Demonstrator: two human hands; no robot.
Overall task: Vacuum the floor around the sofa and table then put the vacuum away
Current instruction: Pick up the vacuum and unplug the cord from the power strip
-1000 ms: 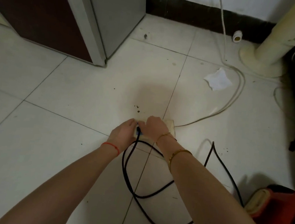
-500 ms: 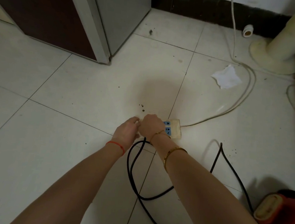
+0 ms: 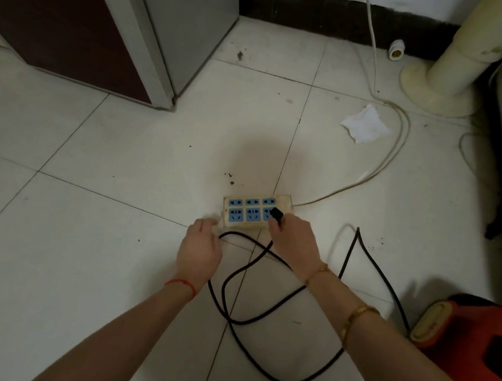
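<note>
The right hand (image 3: pixel 295 243) pinches the black plug (image 3: pixel 277 215) over the strip (image 3: pixel 256 212). The left hand (image 3: pixel 199 248) hovers beside it, fingers loose.

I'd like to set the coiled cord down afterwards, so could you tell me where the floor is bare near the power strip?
Bare tile lies left of the power strip, toward the cabinet, beyond the left hand. Crowded: the black cord loops below the strip, the vacuum sits lower right, and a tissue and white cable lie upper right.
</note>
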